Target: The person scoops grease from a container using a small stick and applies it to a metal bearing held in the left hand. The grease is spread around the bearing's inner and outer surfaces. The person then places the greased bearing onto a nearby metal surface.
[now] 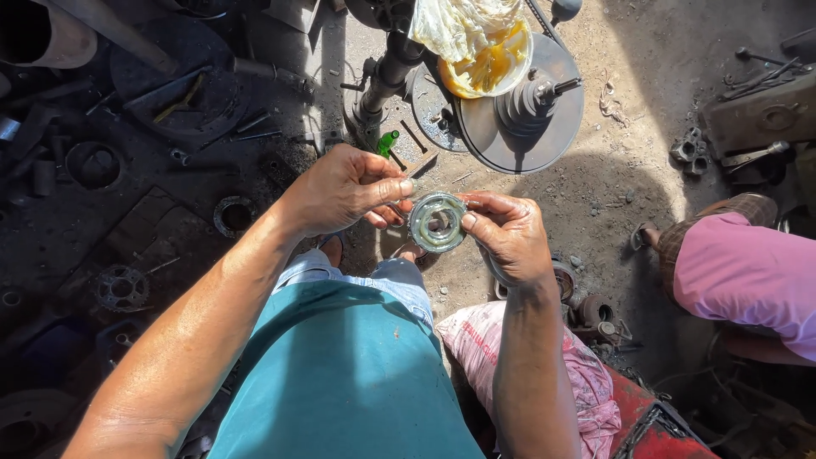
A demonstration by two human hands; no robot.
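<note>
While both hands met over the lap, the metal ring [438, 222] sat pinched between them — a round bearing-type part w/ a hole through the middle and what looked like a greasy sheen on its face. Left hand [344, 189] was curled almost closed, thumb and fingertips gripping the ring's left edge. Right hand [506, 234] was also mostly closed, thumb across the right rim and fingers wrapped behind. My guess was they held it by the edges only so the face stayed clear and turned up toward the eyes, prob to keep fingers out of the grease and let the sun hit it.

Farther away, past the hands, a white tub [489, 59] of yellow grease rested on a big dark pulley wheel [523, 110], w/ a crumpled clear plastic bag [459, 24] smeared in the same stuff hanging over its left rim. Tub looked maybe half full, couldn't tell exactly. Sitting up on the wheel kept it off the dirt and close enough to dip into, imo.

A small green bottle [387, 142] stood near the base of a steel post, just far of the left hand — contents not visible. Far left was shadow: a sprocket [121, 287] and assorted scrap rings on the ground. At right another person in a pink shirt [748, 272] sat well apart, and a pink rag [476, 340] lay near the right forearm.
</note>
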